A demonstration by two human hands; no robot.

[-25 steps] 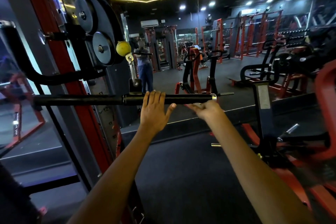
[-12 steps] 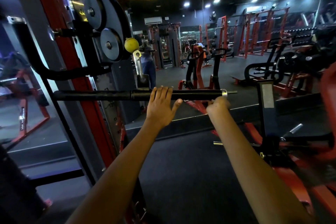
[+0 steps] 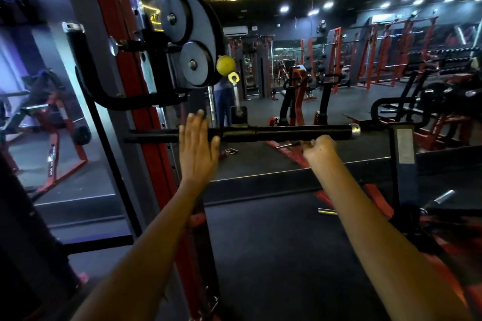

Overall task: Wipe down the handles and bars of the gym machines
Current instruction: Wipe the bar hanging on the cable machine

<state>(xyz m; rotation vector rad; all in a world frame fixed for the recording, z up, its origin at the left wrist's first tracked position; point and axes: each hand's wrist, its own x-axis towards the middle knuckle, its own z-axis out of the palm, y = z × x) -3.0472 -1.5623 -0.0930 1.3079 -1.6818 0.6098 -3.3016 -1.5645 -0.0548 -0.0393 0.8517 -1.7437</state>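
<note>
My left hand [image 3: 198,146] lies flat, fingers straight, against the black bar [image 3: 260,133] hanging from the cable beneath the pulleys [image 3: 187,41]. My right hand [image 3: 319,150] curls just under the bar near its chrome end cap [image 3: 354,129]; I cannot tell whether it holds anything. The bar hangs free, so a hard push could swing it from my palm, leaving the end unwiped.
</note>
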